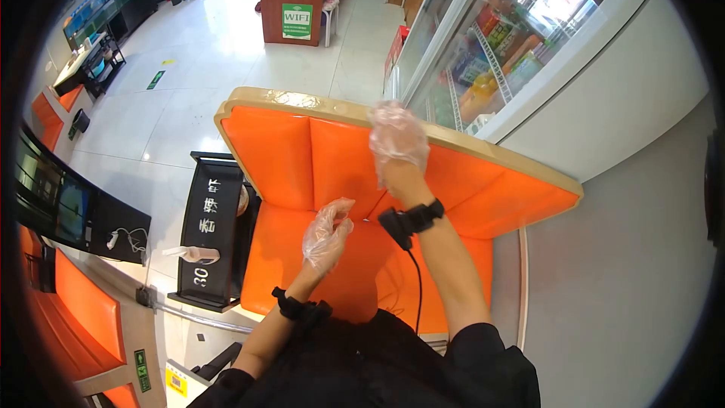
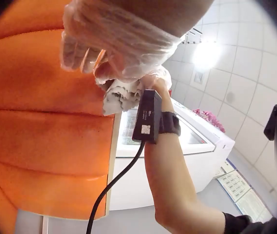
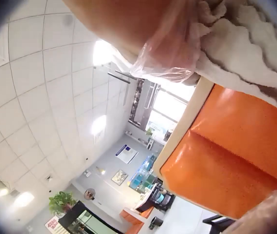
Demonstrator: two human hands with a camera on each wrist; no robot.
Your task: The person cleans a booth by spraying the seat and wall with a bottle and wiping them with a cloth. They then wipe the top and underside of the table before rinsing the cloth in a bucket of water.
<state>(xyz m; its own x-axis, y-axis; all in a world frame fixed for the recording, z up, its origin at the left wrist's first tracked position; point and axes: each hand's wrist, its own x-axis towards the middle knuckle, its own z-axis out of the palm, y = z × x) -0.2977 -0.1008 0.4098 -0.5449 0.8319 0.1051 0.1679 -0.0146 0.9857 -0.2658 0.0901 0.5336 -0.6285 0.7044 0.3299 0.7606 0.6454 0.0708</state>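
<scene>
My right hand [image 1: 399, 136], in a clear plastic glove, is at the wooden top edge [image 1: 294, 100] of an orange padded bench back [image 1: 340, 151]. It grips a pale, wavy-textured cloth [image 3: 245, 48], whose folds hang by the orange padding in the right wrist view. The same cloth [image 2: 121, 100] shows below the gloved fingers in the left wrist view; the head view hides it behind the hand. My left hand [image 1: 327, 238], also gloved, hovers over the orange seat [image 1: 276, 257] with its fingers loosely bent and nothing in them.
A glass-door drinks fridge [image 1: 483, 53] stands right behind the bench back. Left of the seat is a black stand [image 1: 198, 211] with white lettering and a bottle [image 1: 200, 255] on it. A grey wall [image 1: 612, 279] closes the right side. A cable [image 1: 419, 287] trails from my right wrist.
</scene>
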